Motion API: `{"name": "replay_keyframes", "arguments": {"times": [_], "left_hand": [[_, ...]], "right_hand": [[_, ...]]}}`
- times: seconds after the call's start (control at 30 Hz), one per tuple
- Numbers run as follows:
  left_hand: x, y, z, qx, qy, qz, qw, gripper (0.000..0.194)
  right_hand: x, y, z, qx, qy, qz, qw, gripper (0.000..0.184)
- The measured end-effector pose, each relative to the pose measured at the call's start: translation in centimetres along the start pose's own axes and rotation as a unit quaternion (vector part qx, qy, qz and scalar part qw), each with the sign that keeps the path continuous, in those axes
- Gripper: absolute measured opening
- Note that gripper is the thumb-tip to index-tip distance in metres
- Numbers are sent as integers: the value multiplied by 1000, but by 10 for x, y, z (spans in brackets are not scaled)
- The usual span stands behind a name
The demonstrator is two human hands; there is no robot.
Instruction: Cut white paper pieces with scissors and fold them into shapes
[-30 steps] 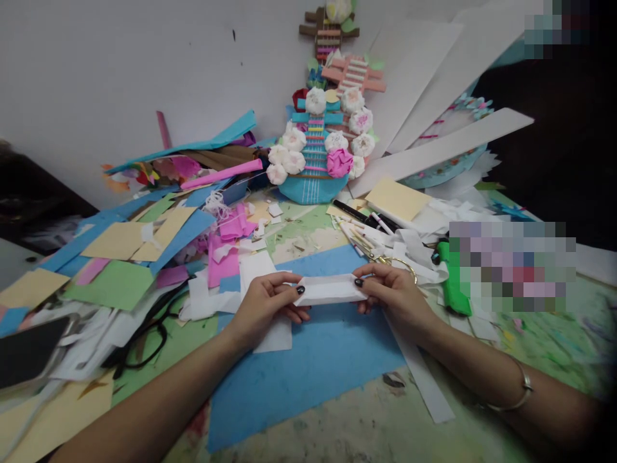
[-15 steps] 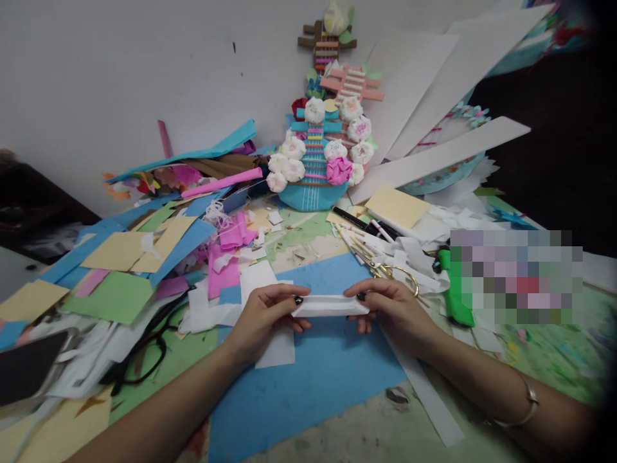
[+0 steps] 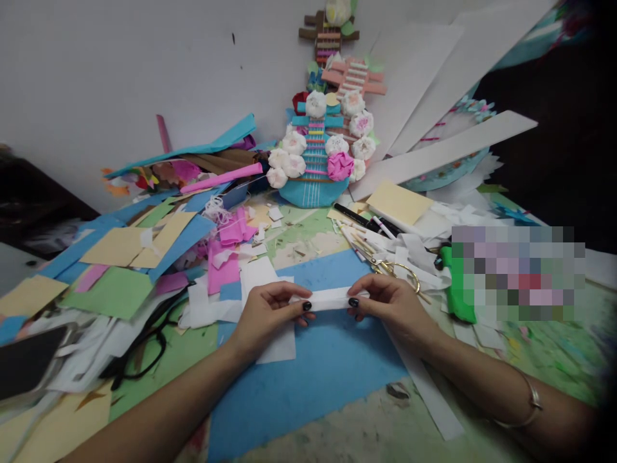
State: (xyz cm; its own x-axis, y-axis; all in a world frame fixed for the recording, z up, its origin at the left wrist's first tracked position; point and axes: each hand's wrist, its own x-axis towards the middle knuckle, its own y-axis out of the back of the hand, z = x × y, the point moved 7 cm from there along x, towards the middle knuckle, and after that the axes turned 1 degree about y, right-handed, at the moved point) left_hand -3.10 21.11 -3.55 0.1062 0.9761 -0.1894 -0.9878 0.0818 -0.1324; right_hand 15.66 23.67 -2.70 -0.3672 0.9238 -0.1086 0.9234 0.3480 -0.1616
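A narrow folded strip of white paper [image 3: 330, 299] is stretched level between my two hands, above a blue sheet [image 3: 308, 386]. My left hand [image 3: 270, 315] pinches its left end between thumb and fingers. At the opposite end, my right hand [image 3: 385, 305] grips it the same way. White paper pieces [image 3: 279, 347] lie on the blue sheet below and beside my left hand. A long white strip [image 3: 429, 392] runs out from under my right hand and forearm. Gold-handled scissors [image 3: 407, 273] rest just beyond the right hand.
Decorated paper guitars [image 3: 313, 190] lean on the wall at the back. To the left are coloured paper sheets [image 3: 108, 292], black-framed glasses [image 3: 154, 357] and a phone [image 3: 29, 363]. Black pens [image 3: 351, 215], paper scraps and a green object [image 3: 457, 289] lie to the right.
The white strip has become narrower, its open fold pressed flatter. My thumbs have slid inward along it, and the view has shifted slightly.
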Motion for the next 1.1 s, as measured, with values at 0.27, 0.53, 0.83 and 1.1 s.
{"name": "replay_keyframes", "arguments": {"times": [0.27,0.53,0.83,1.1], "left_hand": [[-1,-3,0,10,15,10,1000,46],[1,0,-6,6,34,7,999,29],[1,-5,-4,-14,48,-38,998,35],[0,-4,-2,-100,40,-45,993,27]], "right_hand": [[0,1,-1,-41,33,11,999,13],[-1,3,-2,-27,62,0,998,24],[0,4,2,-17,-8,-30,999,22],[3,2,7,71,-24,-69,995,21]]}}
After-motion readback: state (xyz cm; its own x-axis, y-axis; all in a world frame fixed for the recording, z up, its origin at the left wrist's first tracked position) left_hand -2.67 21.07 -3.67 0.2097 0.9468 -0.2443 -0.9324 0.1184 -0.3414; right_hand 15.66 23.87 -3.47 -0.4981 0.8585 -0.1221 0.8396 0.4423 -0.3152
